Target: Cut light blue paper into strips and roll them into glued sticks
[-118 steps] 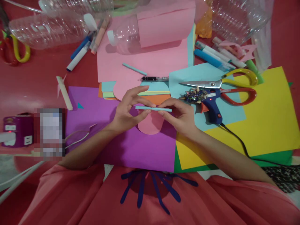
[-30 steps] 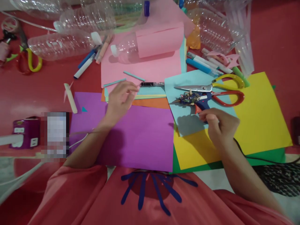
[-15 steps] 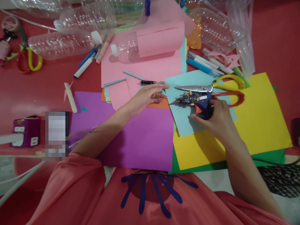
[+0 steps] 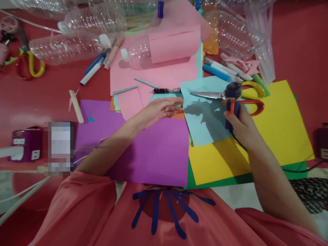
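Observation:
My right hand (image 4: 242,124) is wrapped round the handle of a dark blue glue gun (image 4: 232,112) with an orange trigger. The gun is raised over a light blue sheet (image 4: 205,130), and its shadow falls on that paper. Scissors (image 4: 208,95) with one yellow and one red handle loop lie behind it, partly covered by the gun and hand. My left hand (image 4: 166,108) rests with fingers stretched out by the left edge of the light blue sheet. Just beyond those fingers lies a black pen (image 4: 164,90). A purple sheet (image 4: 153,153) spreads under my left forearm.
A bottle wrapped in pink paper (image 4: 175,44) lies at the back. Clear plastic bottles (image 4: 68,48) crowd the far edge. Markers (image 4: 221,72) lie right of the pink sheets. A yellow sheet (image 4: 282,130) is at right. The gun's cord (image 4: 294,170) trails off right; a phone (image 4: 61,143) lies left.
My right hand has taken hold of the glue gun and lifted it off the light blue sheet, turning its nozzle away from the left. My left hand has barely moved.

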Tool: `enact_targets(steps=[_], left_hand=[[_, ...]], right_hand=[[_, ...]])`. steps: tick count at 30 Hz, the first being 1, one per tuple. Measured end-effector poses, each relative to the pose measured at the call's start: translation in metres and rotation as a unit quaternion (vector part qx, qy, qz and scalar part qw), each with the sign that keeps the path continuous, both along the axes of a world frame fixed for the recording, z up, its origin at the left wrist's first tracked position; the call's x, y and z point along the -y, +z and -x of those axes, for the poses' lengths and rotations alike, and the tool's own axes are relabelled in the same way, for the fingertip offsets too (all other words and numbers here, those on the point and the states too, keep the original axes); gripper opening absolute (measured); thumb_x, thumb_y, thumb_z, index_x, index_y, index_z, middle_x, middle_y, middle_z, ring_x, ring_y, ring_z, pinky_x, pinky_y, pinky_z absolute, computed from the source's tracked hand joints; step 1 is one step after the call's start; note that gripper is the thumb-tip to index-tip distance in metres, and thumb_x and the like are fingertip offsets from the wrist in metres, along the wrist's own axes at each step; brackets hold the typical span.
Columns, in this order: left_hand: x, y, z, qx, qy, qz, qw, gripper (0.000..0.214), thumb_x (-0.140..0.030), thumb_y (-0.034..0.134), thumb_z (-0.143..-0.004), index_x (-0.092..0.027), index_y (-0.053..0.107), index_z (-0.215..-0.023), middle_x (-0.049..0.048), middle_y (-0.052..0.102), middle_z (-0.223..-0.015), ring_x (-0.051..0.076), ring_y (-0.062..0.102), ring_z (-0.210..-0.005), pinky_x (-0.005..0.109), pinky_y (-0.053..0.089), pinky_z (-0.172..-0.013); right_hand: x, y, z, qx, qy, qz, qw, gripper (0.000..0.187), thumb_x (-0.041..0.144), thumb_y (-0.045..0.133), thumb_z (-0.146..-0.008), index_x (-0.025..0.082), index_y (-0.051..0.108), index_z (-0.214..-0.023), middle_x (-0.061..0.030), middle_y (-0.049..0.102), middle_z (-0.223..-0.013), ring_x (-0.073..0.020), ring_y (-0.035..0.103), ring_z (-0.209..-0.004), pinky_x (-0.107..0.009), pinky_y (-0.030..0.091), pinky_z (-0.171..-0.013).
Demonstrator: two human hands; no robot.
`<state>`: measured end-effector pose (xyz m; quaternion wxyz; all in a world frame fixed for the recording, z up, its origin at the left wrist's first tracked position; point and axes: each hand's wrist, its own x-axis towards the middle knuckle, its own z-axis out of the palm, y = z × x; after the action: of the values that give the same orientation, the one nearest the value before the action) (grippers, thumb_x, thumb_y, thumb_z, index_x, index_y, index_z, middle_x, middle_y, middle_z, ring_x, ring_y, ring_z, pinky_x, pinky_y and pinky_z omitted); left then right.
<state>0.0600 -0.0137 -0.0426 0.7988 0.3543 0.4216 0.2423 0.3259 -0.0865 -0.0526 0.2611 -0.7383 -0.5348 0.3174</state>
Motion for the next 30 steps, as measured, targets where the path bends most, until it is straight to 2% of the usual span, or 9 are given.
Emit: enact_targets(steps=[3, 6, 9, 11, 14, 18, 21, 26, 30], left_hand=[[0.004, 0.002, -0.006, -0.026, -0.011, -0.004, 1.0, 0.02, -0.018, 0.056, -0.089, -0.014, 0.058, -0.108, 0.0108, 0.07, -0.116, 0.01, 0.069, -0.087, 0.022, 0.05, -0.078], [0.007, 0.004, -0.019, -0.097, -0.008, -0.065, 0.993, 0.028, -0.02, 0.061, -0.088, -0.018, 0.047, -0.112, 0.0044, 0.07, -0.098, 0.01, 0.069, -0.072, 0.023, 0.05, -0.068], [0.015, -0.001, -0.035, -0.14, -0.024, -0.149, 0.979, 0.035, -0.017, 0.06, -0.088, -0.023, 0.042, -0.117, -0.0073, 0.061, -0.074, 0.008, 0.063, -0.057, 0.021, 0.049, -0.061], [0.021, -0.007, -0.044, -0.14, -0.057, -0.174, 0.973, 0.027, -0.016, 0.06, -0.087, -0.021, 0.048, -0.111, -0.0096, 0.053, -0.065, 0.008, 0.06, -0.054, 0.02, 0.049, -0.058], [0.028, -0.016, -0.056, -0.16, -0.109, -0.196, 0.961, 0.009, -0.012, 0.056, -0.087, -0.016, 0.061, -0.094, -0.0056, 0.056, -0.067, 0.008, 0.056, -0.053, 0.023, 0.05, -0.059], [0.026, -0.016, -0.06, -0.187, -0.106, -0.269, 0.939, 0.025, -0.002, 0.052, -0.082, -0.014, 0.07, -0.093, 0.0025, 0.072, -0.096, 0.01, 0.064, -0.08, 0.027, 0.051, -0.083], [0.024, -0.004, -0.047, -0.197, -0.109, -0.27, 0.936, 0.026, -0.004, 0.052, -0.081, -0.015, 0.071, -0.095, 0.0037, 0.073, -0.104, 0.012, 0.064, -0.091, 0.026, 0.05, -0.087], [0.031, 0.018, 0.009, -0.247, -0.126, -0.252, 0.927, 0.02, -0.01, 0.056, -0.08, -0.016, 0.07, -0.093, -0.0005, 0.068, -0.091, 0.008, 0.057, -0.073, 0.021, 0.046, -0.072], [0.037, 0.021, 0.059, -0.305, -0.12, -0.225, 0.917, 0.027, -0.015, 0.058, -0.079, -0.017, 0.065, -0.104, -0.0091, 0.037, -0.058, 0.007, 0.034, -0.051, 0.02, 0.034, -0.054]], right_hand=[[0.0, 0.004, 0.001, -0.03, -0.009, -0.003, 1.0, 0.028, 0.048, 0.051, -0.079, 0.023, 0.05, -0.091, -0.0058, 0.055, -0.092, -0.0209, 0.049, -0.086, -0.038, 0.039, -0.078], [-0.001, 0.007, 0.005, 0.013, -0.021, 0.003, 1.0, 0.027, 0.047, 0.054, -0.073, 0.023, 0.046, -0.08, -0.0027, 0.05, -0.081, -0.019, 0.044, -0.076, -0.037, 0.036, -0.071], [-0.003, 0.008, 0.012, 0.047, -0.028, -0.01, 0.998, 0.027, 0.045, 0.057, -0.068, 0.024, 0.042, -0.075, 0.0016, 0.043, -0.07, -0.0157, 0.037, -0.065, -0.033, 0.031, -0.062], [-0.005, 0.008, 0.017, 0.045, -0.035, -0.03, 0.998, 0.026, 0.045, 0.057, -0.068, 0.025, 0.041, -0.075, 0.0041, 0.038, -0.063, -0.0143, 0.033, -0.06, -0.03, 0.027, -0.057], [-0.008, 0.004, 0.022, 0.023, -0.041, -0.053, 0.997, 0.027, 0.045, 0.058, -0.069, 0.026, 0.039, -0.073, 0.0061, 0.034, -0.059, -0.0129, 0.03, -0.056, -0.028, 0.025, -0.053], [-0.012, -0.002, 0.021, -0.026, -0.051, -0.073, 0.996, 0.025, 0.042, 0.059, -0.073, 0.025, 0.042, -0.072, 0.0053, 0.039, -0.062, -0.0133, 0.038, -0.06, -0.03, 0.034, -0.058], [-0.015, -0.003, 0.013, -0.071, -0.067, -0.072, 0.993, 0.021, 0.04, 0.058, -0.077, 0.021, 0.052, -0.082, 0.0011, 0.054, -0.074, -0.0151, 0.05, -0.07, -0.033, 0.041, -0.069], [-0.019, -0.004, 0.003, -0.097, -0.102, -0.069, 0.988, 0.02, 0.038, 0.059, -0.075, 0.021, 0.052, -0.083, -0.0007, 0.061, -0.078, -0.0133, 0.054, -0.069, -0.031, 0.041, -0.066], [-0.02, -0.002, 0.002, -0.075, -0.097, -0.061, 0.991, 0.022, 0.04, 0.059, -0.072, 0.023, 0.046, -0.076, 0.0046, 0.051, -0.068, -0.0111, 0.047, -0.06, -0.029, 0.039, -0.06]])
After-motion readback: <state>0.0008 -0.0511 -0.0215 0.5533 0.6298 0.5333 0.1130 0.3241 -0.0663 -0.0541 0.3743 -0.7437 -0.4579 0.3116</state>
